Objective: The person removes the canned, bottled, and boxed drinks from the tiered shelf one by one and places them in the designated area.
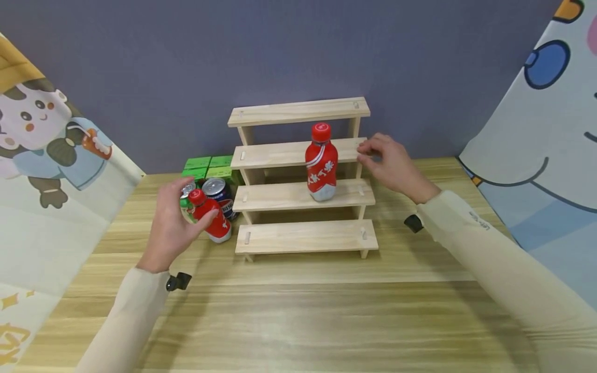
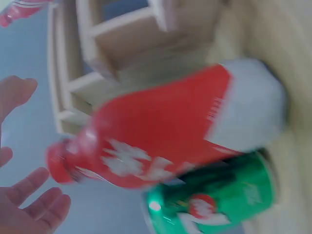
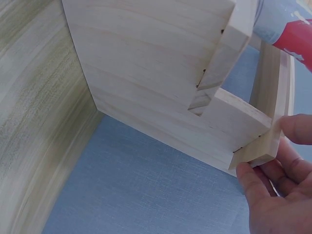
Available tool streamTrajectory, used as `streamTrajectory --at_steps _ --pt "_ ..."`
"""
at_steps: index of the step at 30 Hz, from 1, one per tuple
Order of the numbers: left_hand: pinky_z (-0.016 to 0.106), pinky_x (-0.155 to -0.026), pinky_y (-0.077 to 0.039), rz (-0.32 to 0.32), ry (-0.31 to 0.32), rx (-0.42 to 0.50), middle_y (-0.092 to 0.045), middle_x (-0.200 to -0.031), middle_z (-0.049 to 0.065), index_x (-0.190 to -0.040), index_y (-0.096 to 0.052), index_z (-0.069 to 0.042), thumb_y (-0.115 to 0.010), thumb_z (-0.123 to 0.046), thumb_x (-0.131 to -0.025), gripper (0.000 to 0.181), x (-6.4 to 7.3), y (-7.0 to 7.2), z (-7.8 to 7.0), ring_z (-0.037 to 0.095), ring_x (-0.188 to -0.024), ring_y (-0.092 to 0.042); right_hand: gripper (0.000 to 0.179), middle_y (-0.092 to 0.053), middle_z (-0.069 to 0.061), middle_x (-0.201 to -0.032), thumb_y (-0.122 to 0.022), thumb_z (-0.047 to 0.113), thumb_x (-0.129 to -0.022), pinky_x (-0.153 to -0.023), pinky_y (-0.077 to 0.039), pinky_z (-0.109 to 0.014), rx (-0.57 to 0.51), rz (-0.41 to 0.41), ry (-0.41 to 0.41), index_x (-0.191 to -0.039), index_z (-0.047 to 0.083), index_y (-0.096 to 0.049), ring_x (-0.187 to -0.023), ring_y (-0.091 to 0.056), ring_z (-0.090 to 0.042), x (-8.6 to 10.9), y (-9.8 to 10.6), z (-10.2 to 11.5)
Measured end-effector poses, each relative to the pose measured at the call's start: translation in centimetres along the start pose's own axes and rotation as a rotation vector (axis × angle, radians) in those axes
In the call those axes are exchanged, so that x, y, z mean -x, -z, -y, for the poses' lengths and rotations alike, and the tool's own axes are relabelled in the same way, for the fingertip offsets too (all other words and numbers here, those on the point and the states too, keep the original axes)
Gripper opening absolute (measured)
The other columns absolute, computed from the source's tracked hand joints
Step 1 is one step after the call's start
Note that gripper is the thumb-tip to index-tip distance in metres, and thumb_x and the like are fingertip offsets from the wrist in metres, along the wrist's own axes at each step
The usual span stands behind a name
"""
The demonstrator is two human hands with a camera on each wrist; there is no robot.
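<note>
My left hand (image 1: pixel 170 225) is spread around a red bottle (image 1: pixel 218 224) standing on the table left of a wooden step shelf (image 1: pixel 305 238). In the left wrist view the fingers (image 2: pixel 51 207) are apart from that bottle (image 2: pixel 161 131), near its cap. A green can (image 2: pixel 219 200) stands beside the bottle. My right hand (image 1: pixel 391 165) holds the right end of the shelf's second-highest step, with the thumb on one face and fingers against the other in the right wrist view. Another red bottle (image 1: pixel 322 166) stands upright on the third step from the top, towards its right.
A dark blue can (image 1: pixel 219 192) stands behind the left bottle, close to the shelf. Several green boxes (image 1: pixel 205 165) sit farther back. A grey-blue wall (image 1: pixel 186 77) rises behind the shelf, with printed cartoon panels at both sides. The wooden table (image 1: pixel 298 321) extends in front.
</note>
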State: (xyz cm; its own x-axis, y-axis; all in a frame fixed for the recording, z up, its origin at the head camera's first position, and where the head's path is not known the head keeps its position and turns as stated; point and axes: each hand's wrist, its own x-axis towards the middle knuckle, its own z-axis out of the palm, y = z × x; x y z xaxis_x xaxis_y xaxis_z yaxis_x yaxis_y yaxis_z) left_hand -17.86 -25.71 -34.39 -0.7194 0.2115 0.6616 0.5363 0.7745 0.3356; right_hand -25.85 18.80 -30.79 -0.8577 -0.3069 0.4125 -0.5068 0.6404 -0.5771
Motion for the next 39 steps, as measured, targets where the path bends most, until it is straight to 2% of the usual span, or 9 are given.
streamTrajectory --at_steps 4,8,16,21,28,34,39 --pt "0.045 -0.085 -0.035 -0.038 -0.064 0.036 -0.048 -0.124 0.019 -0.131 -0.043 0.003 -0.084 -0.004 -0.066 0.077 -1.2 0.0 -1.8 0.034 -0.109 -0.040 0.020 -0.055 -0.010 -0.103 -0.060 0.013 -0.093 -0.093 -0.043 -0.043 0.004 -0.001 0.003 -0.107 -0.002 -0.064 -0.101 -0.052 -0.026 0.0 0.0 -0.1" --pt "0.043 -0.082 -0.037 -0.032 -0.135 0.083 -0.047 -0.126 0.017 -0.132 -0.043 0.002 -0.083 -0.004 -0.068 0.076 -2.5 -0.5 -3.9 0.032 -0.105 -0.042 0.021 -0.055 -0.009 -0.103 -0.060 0.014 -0.094 -0.093 -0.043 -0.044 0.005 0.000 0.005 -0.108 -0.001 -0.065 -0.101 -0.052 -0.026 0.0 0.0 -0.1" --pt "0.040 -0.086 -0.044 -0.006 -0.249 0.236 -0.047 -0.128 0.014 -0.132 -0.043 0.001 -0.081 -0.008 -0.071 0.073 -5.0 -2.7 -7.4 0.030 -0.110 -0.047 0.021 -0.055 -0.007 -0.103 -0.060 0.015 -0.094 -0.092 -0.043 -0.041 0.016 0.006 -0.002 -0.108 0.000 -0.065 -0.102 -0.051 -0.024 0.0 0.0 0.0" --pt "0.039 -0.087 -0.046 0.043 -0.283 0.279 -0.048 -0.130 0.010 -0.134 -0.042 -0.004 -0.081 -0.014 -0.074 0.073 -6.8 -3.8 -10.0 0.027 -0.111 -0.048 0.020 -0.056 -0.008 -0.104 -0.061 0.015 -0.093 -0.092 -0.043 -0.041 0.016 0.003 0.009 -0.107 0.000 -0.065 -0.103 -0.051 -0.025 -0.1 -0.1 -0.1" --pt "0.034 -0.093 -0.043 0.095 -0.340 0.268 -0.044 -0.135 0.006 -0.139 -0.041 -0.007 -0.079 -0.023 -0.078 0.074 -9.7 -5.4 -13.4 0.019 -0.120 -0.042 0.020 -0.056 -0.007 -0.104 -0.060 0.015 -0.093 -0.092 -0.043 -0.040 0.014 0.002 0.003 -0.108 0.001 -0.065 -0.103 -0.051 -0.024 0.1 -0.1 -0.2" --pt "0.031 -0.098 -0.038 0.075 -0.372 0.265 -0.046 -0.132 0.007 -0.137 -0.043 -0.007 -0.075 -0.024 -0.081 0.066 -11.5 -6.7 -14.7 0.017 -0.122 -0.039 0.021 -0.055 -0.006 -0.103 -0.061 0.015 -0.093 -0.091 -0.043 -0.040 0.025 0.012 0.005 -0.108 0.002 -0.065 -0.102 -0.051 -0.024 0.1 -0.1 0.1" --pt "0.027 -0.094 -0.042 0.077 -0.354 0.264 -0.052 -0.123 0.006 -0.130 -0.051 -0.007 -0.073 -0.024 -0.083 0.055 -13.1 -7.0 -15.3 0.016 -0.113 -0.048 0.019 -0.056 -0.008 -0.102 -0.062 0.013 -0.092 -0.091 -0.044 -0.041 0.030 -0.007 0.026 -0.107 0.000 -0.065 -0.101 -0.052 -0.025 0.0 0.0 0.0"
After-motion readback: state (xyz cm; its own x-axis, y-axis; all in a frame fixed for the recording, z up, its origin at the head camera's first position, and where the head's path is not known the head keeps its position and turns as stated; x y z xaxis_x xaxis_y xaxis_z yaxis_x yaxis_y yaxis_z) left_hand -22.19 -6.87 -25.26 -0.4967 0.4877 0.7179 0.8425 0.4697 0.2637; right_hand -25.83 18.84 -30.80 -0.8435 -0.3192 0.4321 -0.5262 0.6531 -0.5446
